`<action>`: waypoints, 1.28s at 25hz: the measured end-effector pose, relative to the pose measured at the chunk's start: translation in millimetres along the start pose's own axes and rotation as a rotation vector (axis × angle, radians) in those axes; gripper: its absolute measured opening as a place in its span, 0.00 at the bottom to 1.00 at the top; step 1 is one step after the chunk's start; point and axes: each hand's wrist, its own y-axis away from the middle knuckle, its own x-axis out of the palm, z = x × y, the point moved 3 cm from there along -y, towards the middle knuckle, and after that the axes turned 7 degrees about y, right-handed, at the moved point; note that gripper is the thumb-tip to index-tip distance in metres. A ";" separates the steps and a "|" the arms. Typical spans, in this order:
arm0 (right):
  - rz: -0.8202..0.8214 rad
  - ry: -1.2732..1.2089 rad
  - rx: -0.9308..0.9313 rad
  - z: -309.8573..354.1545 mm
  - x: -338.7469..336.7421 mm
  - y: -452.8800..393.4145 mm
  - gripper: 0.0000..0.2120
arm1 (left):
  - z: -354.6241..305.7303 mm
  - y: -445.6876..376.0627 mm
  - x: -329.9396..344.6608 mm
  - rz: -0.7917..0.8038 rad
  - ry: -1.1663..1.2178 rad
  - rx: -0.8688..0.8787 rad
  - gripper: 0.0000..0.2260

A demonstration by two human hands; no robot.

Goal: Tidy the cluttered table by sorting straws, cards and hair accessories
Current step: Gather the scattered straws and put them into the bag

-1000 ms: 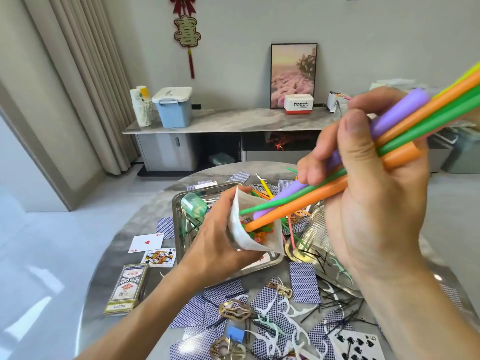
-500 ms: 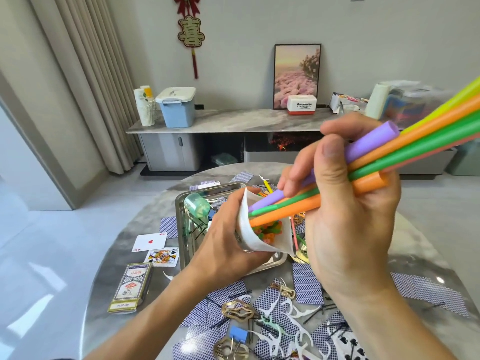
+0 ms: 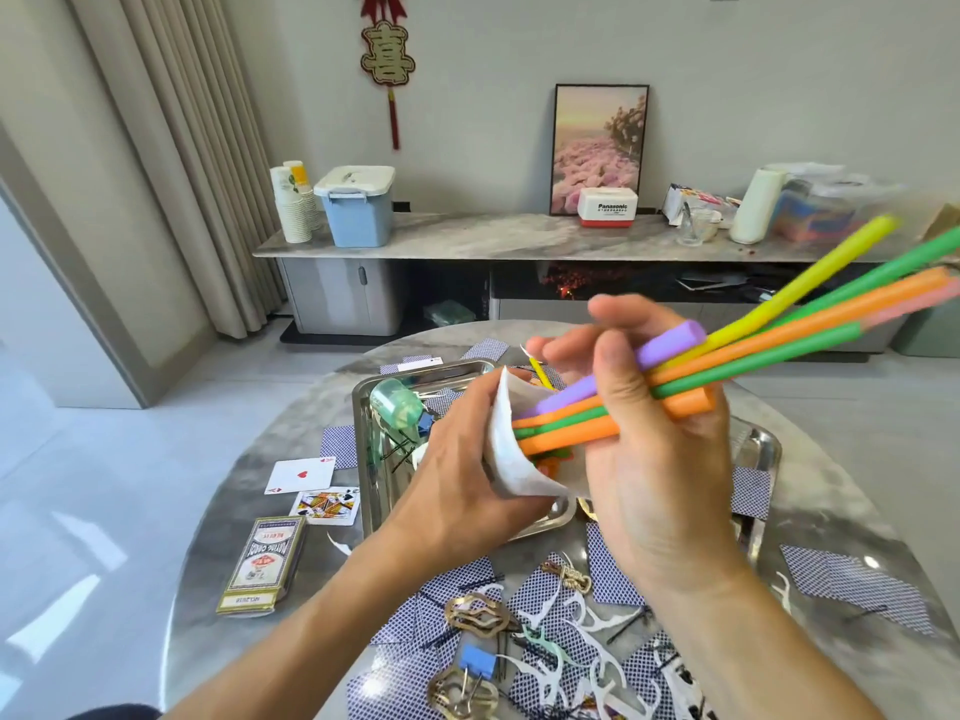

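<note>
My right hand (image 3: 654, 449) grips a bundle of coloured straws (image 3: 769, 345), purple, orange, green, yellow and pink, with their lower ends inside a white paper cup (image 3: 506, 449). My left hand (image 3: 457, 475) holds that cup tilted on its side above a steel tray (image 3: 374, 459). Blue-backed playing cards (image 3: 852, 584) lie scattered on the round marble table (image 3: 249, 522). Gold hair clips (image 3: 475, 613), black bobby pins and white floss picks lie among the cards near me.
A card box (image 3: 262, 563), a face-up ace of hearts (image 3: 301, 474) and a face card sit at the left. A second steel tray (image 3: 763, 454) is behind my right hand. A blue binder clip (image 3: 478, 662) lies at the front. A sideboard with boxes stands by the far wall.
My right hand has pushed the straws down and left, deeper into the cup. My left hand has kept holding the cup. The view has dipped slightly.
</note>
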 end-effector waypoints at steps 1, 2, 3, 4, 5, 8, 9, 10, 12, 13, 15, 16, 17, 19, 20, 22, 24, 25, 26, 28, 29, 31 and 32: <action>0.015 -0.026 -0.018 5.8 0.5 -1.6 0.07 | -0.2 -1.3 0.0 -0.007 0.009 -0.012 0.29; 0.031 -0.056 -0.037 11.1 1.9 -2.6 0.06 | 0.1 -2.0 -0.4 -0.018 0.022 -0.023 0.27; 0.045 -0.082 -0.053 15.7 3.0 -2.9 0.06 | 0.2 -2.9 -1.4 -0.032 0.030 -0.029 0.26; 0.058 -0.104 -0.061 18.5 3.5 -2.8 0.06 | 0.0 -3.4 -2.7 -0.050 0.030 -0.032 0.26; 0.072 -0.123 -0.061 19.4 4.0 -2.4 0.06 | -0.4 -3.5 -4.2 -0.067 0.025 -0.030 0.27; 0.131 -0.135 -0.050 12.2 4.0 -0.4 0.07 | -2.9 -3.0 -7.0 -0.089 0.003 -0.014 0.31; 0.157 -0.097 -0.048 7.3 3.4 0.8 0.08 | -3.8 -2.3 -6.5 -0.086 -0.020 -0.006 0.31; 0.187 -0.020 -0.047 1.1 1.8 2.4 0.09 | -4.9 -1.3 -5.4 -0.078 -0.047 0.003 0.31; 0.263 0.227 -0.032 -14.7 -4.6 7.3 0.12 | -4.5 2.6 -1.1 -0.051 -0.087 0.016 0.30; 0.295 0.352 -0.010 -21.4 -7.8 9.2 0.14 | -3.0 4.7 1.3 -0.033 -0.106 0.009 0.29; 0.321 0.525 0.026 -29.5 -15.0 9.7 0.18 | -0.7 6.1 3.1 -0.012 -0.122 -0.020 0.32; 0.326 0.561 0.059 -32.3 -18.4 9.0 0.19 | 0.0 5.3 2.7 -0.013 -0.112 -0.030 0.33; 0.346 0.591 0.101 -35.0 -20.2 8.3 0.18 | 0.4 4.6 1.6 -0.020 -0.097 -0.038 0.33; 0.413 0.632 0.187 -39.6 -21.9 9.2 0.21 | -0.3 3.6 0.4 -0.029 -0.079 -0.048 0.33; 0.418 0.569 0.223 -39.8 -22.2 9.1 0.24 | -1.0 3.5 -0.2 -0.028 -0.078 -0.052 0.33; 0.295 0.397 0.206 -34.3 -25.5 4.4 0.30 | -0.6 3.7 -1.5 -0.029 -0.076 -0.073 0.34; 0.135 0.381 0.053 -24.3 -31.5 -0.2 0.26 | 0.0 2.8 -1.9 -0.035 -0.073 -0.080 0.35; 0.129 0.429 0.012 -21.4 -30.3 -0.5 0.23 | -0.1 2.5 -2.0 -0.039 -0.075 -0.080 0.35; 0.172 0.513 0.012 -22.3 -27.0 0.5 0.21 | -0.3 2.2 -1.7 -0.041 -0.079 -0.074 0.35; 0.314 0.615 0.118 -32.1 -21.7 5.3 0.20 | -0.3 2.6 -1.1 -0.043 -0.077 -0.058 0.35; 0.334 0.587 0.149 -33.7 -20.0 7.6 0.20 | 0.2 2.7 -1.1 -0.040 -0.065 -0.062 0.35; 0.246 0.506 0.096 -31.5 -24.2 8.8 0.19 | 0.7 2.5 -2.1 -0.036 -0.048 -0.078 0.35; 0.180 0.545 0.029 -26.2 -26.2 7.2 0.18 | 0.8 2.7 -2.4 -0.035 -0.050 -0.080 0.35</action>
